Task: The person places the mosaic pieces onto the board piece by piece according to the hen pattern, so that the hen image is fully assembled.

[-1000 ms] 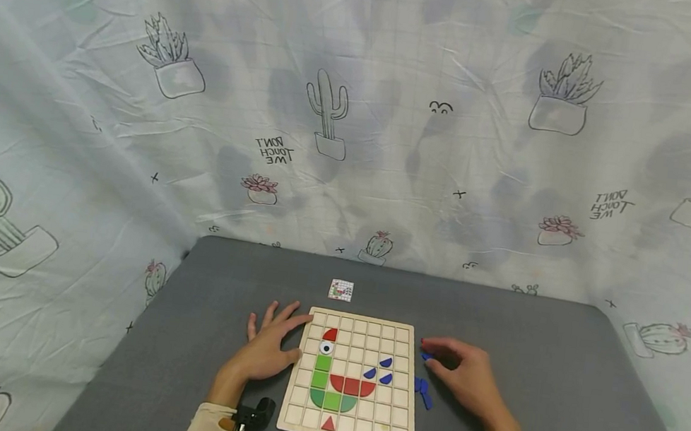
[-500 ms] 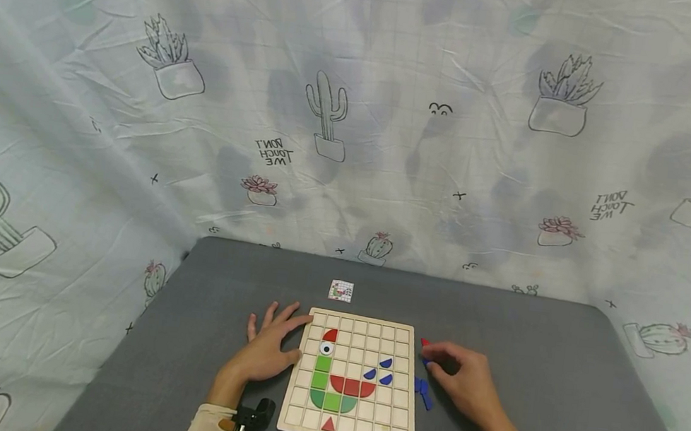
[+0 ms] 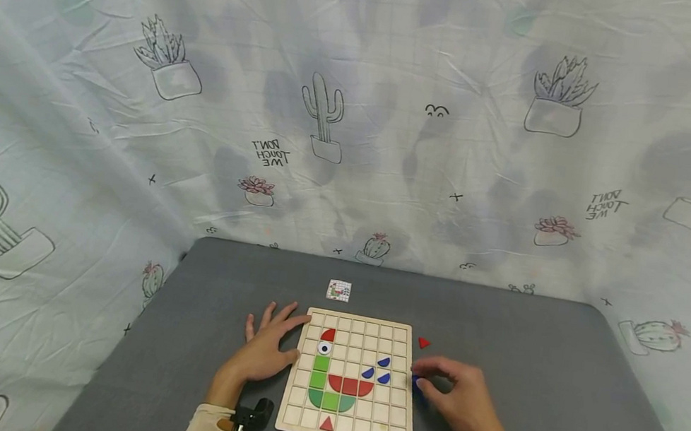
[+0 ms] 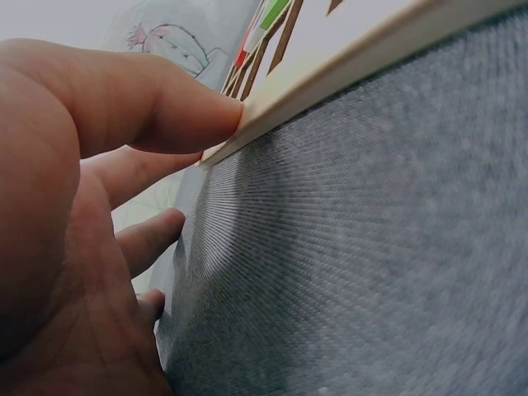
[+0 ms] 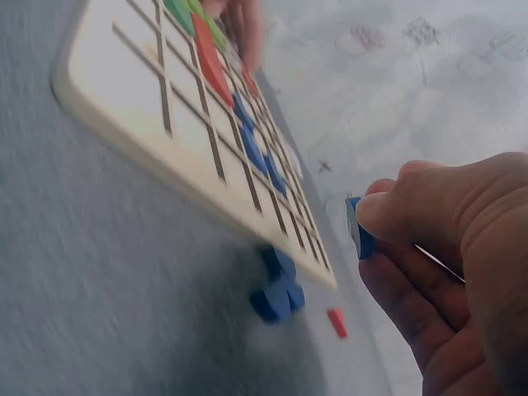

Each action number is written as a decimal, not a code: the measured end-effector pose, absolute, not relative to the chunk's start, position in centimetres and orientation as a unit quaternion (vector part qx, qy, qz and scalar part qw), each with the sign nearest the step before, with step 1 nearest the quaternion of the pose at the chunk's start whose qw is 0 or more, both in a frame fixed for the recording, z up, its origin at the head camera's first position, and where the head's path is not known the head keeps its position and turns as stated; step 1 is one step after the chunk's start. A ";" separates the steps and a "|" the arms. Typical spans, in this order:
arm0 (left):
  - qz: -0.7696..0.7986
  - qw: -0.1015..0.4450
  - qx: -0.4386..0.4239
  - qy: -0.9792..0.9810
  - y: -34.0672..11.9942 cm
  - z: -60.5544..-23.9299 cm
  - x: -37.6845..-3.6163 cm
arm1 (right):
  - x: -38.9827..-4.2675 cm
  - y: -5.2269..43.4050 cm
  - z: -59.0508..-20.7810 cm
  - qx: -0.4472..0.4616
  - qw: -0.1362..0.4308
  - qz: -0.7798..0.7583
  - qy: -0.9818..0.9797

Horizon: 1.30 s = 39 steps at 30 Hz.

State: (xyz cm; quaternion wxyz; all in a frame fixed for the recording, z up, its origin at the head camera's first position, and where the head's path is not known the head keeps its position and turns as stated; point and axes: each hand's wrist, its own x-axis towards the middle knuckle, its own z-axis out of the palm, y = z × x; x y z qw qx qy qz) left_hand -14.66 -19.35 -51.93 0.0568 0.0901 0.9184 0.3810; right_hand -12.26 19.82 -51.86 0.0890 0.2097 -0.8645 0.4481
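A wooden grid board [image 3: 356, 345] lies on the grey table, with red, green and blue tiles in several squares. At its left edge my left hand [image 3: 262, 352] spreads its fingers, thumb and index fingertips touching the rim [image 4: 272, 107]. My right hand [image 3: 459, 399] is just off the board's right edge, pinching a blue tile [image 5: 360, 229] between thumb and fingertips. Below that hand, a small cluster of blue tiles [image 5: 279, 295] rests on the table beside the board. The hand mostly hides this cluster in the head view.
A loose red triangle tile [image 3: 423, 342] lies right of the board's far corner. Behind the board is a small printed card [image 3: 339, 290] with a coloured grid picture. A white cactus-print curtain [image 3: 379, 141] hangs around the table [image 3: 517, 335].
My right hand has moved toward me along the board's right side, uncovering the red triangle, and now has a blue tile pinched. The left hand keeps its place at the board's edge.
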 end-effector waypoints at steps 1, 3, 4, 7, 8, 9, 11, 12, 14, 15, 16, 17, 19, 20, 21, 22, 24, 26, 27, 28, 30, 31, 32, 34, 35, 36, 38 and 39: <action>0.382 0.057 0.090 0.918 -19.4 -51.9 -14.6 | -12.2 19.6 -51.8 0.219 0.087 0.451 -0.861; 0.383 0.057 0.089 0.918 -19.4 -51.9 -14.6 | -12.0 19.1 -51.7 0.236 0.081 0.456 -0.854; 0.383 0.058 0.089 0.918 -19.4 -51.9 -14.6 | -12.0 18.9 -51.7 0.244 0.075 0.456 -0.852; 0.381 0.059 0.088 0.918 -19.4 -52.0 -14.7 | -11.8 18.1 -51.7 0.268 0.067 0.455 -0.847; 0.381 0.059 0.088 0.919 -19.4 -52.1 -14.7 | -11.8 17.9 -51.7 0.278 0.064 0.453 -0.845; 0.381 0.057 0.089 0.918 -19.4 -52.1 -14.7 | -11.7 17.7 -51.7 0.287 0.060 0.451 -0.843; 0.380 0.058 0.089 0.919 -19.4 -52.2 -14.8 | -11.7 17.3 -51.9 0.310 0.062 0.444 -0.838; 0.379 0.057 0.089 0.919 -19.4 -52.2 -14.8 | -11.7 17.1 -52.0 0.319 0.060 0.442 -0.836; 0.381 0.052 0.091 0.919 -19.4 -52.3 -14.8 | -11.7 16.8 -52.2 0.343 0.065 0.433 -0.831; 0.380 0.051 0.090 0.919 -19.4 -52.2 -14.8 | -11.7 16.6 -52.3 0.357 0.072 0.426 -0.828; 0.379 0.052 0.089 0.919 -19.4 -52.2 -14.8 | -11.7 16.4 -52.4 0.370 0.079 0.419 -0.825; 0.379 0.051 0.089 0.920 -19.3 -52.2 -14.8 | -11.8 16.2 -52.5 0.382 0.085 0.413 -0.822; 0.380 0.050 0.088 0.920 -19.3 -52.2 -14.8 | -11.8 15.9 -52.7 0.402 0.095 0.393 -0.821; 0.379 0.049 0.088 0.920 -19.3 -52.1 -14.8 | -11.7 15.8 -52.7 0.410 0.097 0.382 -0.822; 0.380 0.049 0.088 0.920 -19.3 -52.1 -14.8 | -11.7 15.7 -52.7 0.417 0.099 0.373 -0.823; 0.379 0.050 0.087 0.920 -19.3 -52.1 -14.8 | -11.7 15.6 -52.7 0.421 0.098 0.365 -0.825; 0.380 0.051 0.087 0.920 -19.4 -52.2 -14.9 | -11.6 15.5 -52.7 0.425 0.099 0.349 -0.829; 0.380 0.052 0.087 0.919 -19.4 -52.2 -14.9 | -11.4 15.4 -52.6 0.426 0.102 0.341 -0.832; 0.380 0.053 0.087 0.919 -19.4 -52.2 -14.9 | -11.4 15.3 -52.7 0.424 0.104 0.341 -0.832; 0.379 0.056 0.086 0.920 -19.4 -52.3 -14.9 | -11.3 15.3 -52.7 0.422 0.105 0.341 -0.833; 0.378 0.057 0.085 0.920 -19.4 -52.3 -14.9 | -11.2 15.2 -52.7 0.417 0.109 0.345 -0.834; 0.377 0.057 0.085 0.920 -19.4 -52.3 -14.9 | -11.2 15.1 -52.7 0.414 0.110 0.349 -0.834; 0.379 0.056 0.086 0.920 -19.4 -52.3 -14.9 | -11.2 15.1 -52.8 0.415 0.113 0.352 -0.831; 0.379 0.056 0.085 0.920 -19.4 -52.2 -15.0 | -11.1 14.9 -53.0 0.417 0.118 0.359 -0.827; 0.380 0.055 0.086 0.919 -19.4 -52.2 -15.0 | -11.1 14.9 -53.0 0.418 0.121 0.362 -0.824; 0.379 0.056 0.087 0.919 -19.4 -52.2 -14.9 | -11.1 14.8 -53.1 0.420 0.124 0.365 -0.822; 0.380 0.055 0.090 0.919 -19.4 -52.1 -14.9 | -11.0 14.7 -53.2 0.421 0.129 0.367 -0.819; 0.379 0.057 0.089 0.919 -19.4 -52.1 -14.9 | -10.9 14.6 -53.3 0.419 0.130 0.369 -0.820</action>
